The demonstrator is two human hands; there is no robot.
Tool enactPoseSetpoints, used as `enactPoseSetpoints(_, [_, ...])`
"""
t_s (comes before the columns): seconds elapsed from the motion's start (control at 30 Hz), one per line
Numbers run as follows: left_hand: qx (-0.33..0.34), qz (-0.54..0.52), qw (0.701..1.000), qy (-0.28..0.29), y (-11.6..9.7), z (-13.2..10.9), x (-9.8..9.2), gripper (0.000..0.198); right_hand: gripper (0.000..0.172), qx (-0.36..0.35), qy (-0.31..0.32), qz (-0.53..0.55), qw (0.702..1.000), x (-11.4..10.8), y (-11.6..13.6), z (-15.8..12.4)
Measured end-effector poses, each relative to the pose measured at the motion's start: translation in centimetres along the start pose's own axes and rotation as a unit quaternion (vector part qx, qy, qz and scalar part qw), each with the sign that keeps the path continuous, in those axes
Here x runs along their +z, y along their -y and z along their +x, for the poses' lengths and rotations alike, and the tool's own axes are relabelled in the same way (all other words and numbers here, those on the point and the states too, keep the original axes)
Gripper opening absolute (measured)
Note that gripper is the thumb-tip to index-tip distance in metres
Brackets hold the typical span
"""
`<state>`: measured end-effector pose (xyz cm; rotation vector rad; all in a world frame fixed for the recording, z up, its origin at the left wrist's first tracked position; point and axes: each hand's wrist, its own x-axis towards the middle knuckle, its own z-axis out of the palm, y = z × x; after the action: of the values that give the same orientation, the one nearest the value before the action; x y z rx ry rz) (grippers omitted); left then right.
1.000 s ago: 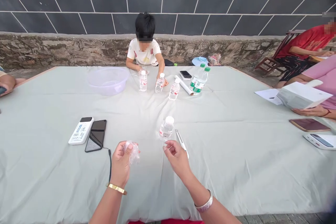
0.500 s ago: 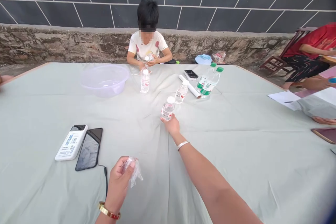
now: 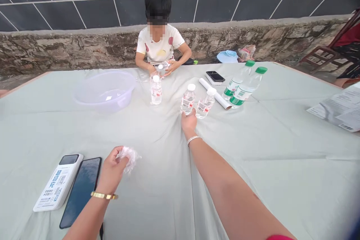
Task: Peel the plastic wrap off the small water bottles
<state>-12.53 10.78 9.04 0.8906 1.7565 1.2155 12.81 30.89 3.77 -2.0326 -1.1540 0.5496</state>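
Observation:
My right hand [image 3: 189, 120] reaches far across the table, its fingers around the lower part of a small clear water bottle [image 3: 188, 98] with a white cap. That bottle stands upright, just left of a similar water bottle [image 3: 205, 103]. Crumpled clear plastic wrap [image 3: 129, 158] is pinched in my left hand [image 3: 114, 167], above the cloth near the phone. A third small bottle [image 3: 156, 90] stands farther left, with loose plastic around it. Across the table a person [image 3: 160, 45] holds another small bottle [image 3: 164, 66] in their hands.
A translucent purple basin [image 3: 105, 101] sits at the back left. Two green-capped bottles [image 3: 241, 93], a white roll [image 3: 215, 93] and a phone on a white box [image 3: 215, 77] stand at the back right. A power bank [image 3: 57, 183] and a black phone [image 3: 81, 191] lie at front left.
My right hand has moved the bottle forward, beside the other small bottle. My left hand still holds the wrap. The view has tilted and shifted, and the person's hands have turned their bottle.

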Motion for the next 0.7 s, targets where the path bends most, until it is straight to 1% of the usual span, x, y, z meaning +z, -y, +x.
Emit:
enactPoseSetpoints(0.07, [0.044,0.091,0.994,-0.034,-2.0,3.9,0.4,0.029,0.058,-0.027,0.000,-0.012,1.000,0.0,-0.5,-1.0])
enactPoseSetpoints(0.1, [0.070,0.143,0.985,-0.065,-3.2,5.9,0.5,0.030,0.058,-0.039,0.002,-0.016,0.999,0.0,-0.7,-1.4])
enactPoseSetpoints(0.13, [0.095,0.192,0.971,-0.106,-4.7,7.9,0.7,0.033,0.057,-0.048,0.004,-0.018,0.999,-0.1,-0.9,-1.7])
enactPoseSetpoints(0.2, [0.135,0.267,0.936,-0.184,-7.8,11.7,0.8,0.045,0.052,-0.055,0.006,-0.023,0.998,-0.2,-1.0,-2.0])
enactPoseSetpoints(0.27, [0.174,0.338,0.894,-0.236,-11.0,15.1,0.8,0.048,0.042,-0.057,0.015,-0.038,0.998,-0.3,-1.1,-2.1])
enactPoseSetpoints(0.33, [0.183,0.356,0.883,-0.244,-13.4,18.0,0.8,0.044,0.033,-0.078,0.041,-0.061,0.994,-0.3,-1.1,-2.2])
enactPoseSetpoints(0.37, [0.177,0.367,0.882,-0.235,-14.1,19.2,0.8,0.043,0.030,-0.102,0.059,-0.075,0.990,-0.2,-1.2,-2.3])
enactPoseSetpoints(0.4, [0.156,0.386,0.883,-0.217,-14.5,20.1,0.8,0.044,0.029,-0.137,0.080,-0.088,0.983,0.0,-1.2,-2.4])
enactPoseSetpoints(0.47, [0.111,0.441,0.876,-0.164,-14.3,21.3,0.9,0.052,0.029,-0.227,0.124,-0.105,0.960,0.6,-1.0,-2.6])
enactPoseSetpoints(0.5, [0.101,0.470,0.865,-0.146,-13.7,21.6,1.0,0.057,0.030,-0.269,0.140,-0.104,0.947,1.2,-0.8,-2.7])
enactPoseSetpoints(0.53, [0.109,0.492,0.852,-0.139,-13.0,21.5,1.2,0.061,0.033,-0.301,0.152,-0.096,0.937,1.9,-0.4,-2.6])
enactPoseSetpoints(0.57, [0.139,0.504,0.840,-0.144,-12.0,21.0,1.5,0.063,0.037,-0.317,0.158,-0.080,0.932,2.7,0.2,-2.4])
enactPoseSetpoints(0.6, [0.182,0.510,0.827,-0.153,-10.9,20.2,1.8,0.063,0.042,-0.316,0.159,-0.057,0.933,3.7,1.0,-2.0])
enactPoseSetpoints(0.63, [0.226,0.509,0.815,-0.161,-9.6,18.9,2.1,0.063,0.048,-0.299,0.157,-0.031,0.941,4.7,1.9,-1.5])
enactPoseSetpoints(0.67, [0.263,0.508,0.805,-0.154,-8.1,17.2,2.3,0.063,0.055,-0.270,0.150,-0.002,0.951,5.8,3.0,-0.9])
enactPoseSetpoints(0.7, [0.282,0.510,0.801,-0.136,-6.5,15.1,2.5,0.063,0.063,-0.236,0.142,0.024,0.961,6.9,4.1,-0.3])
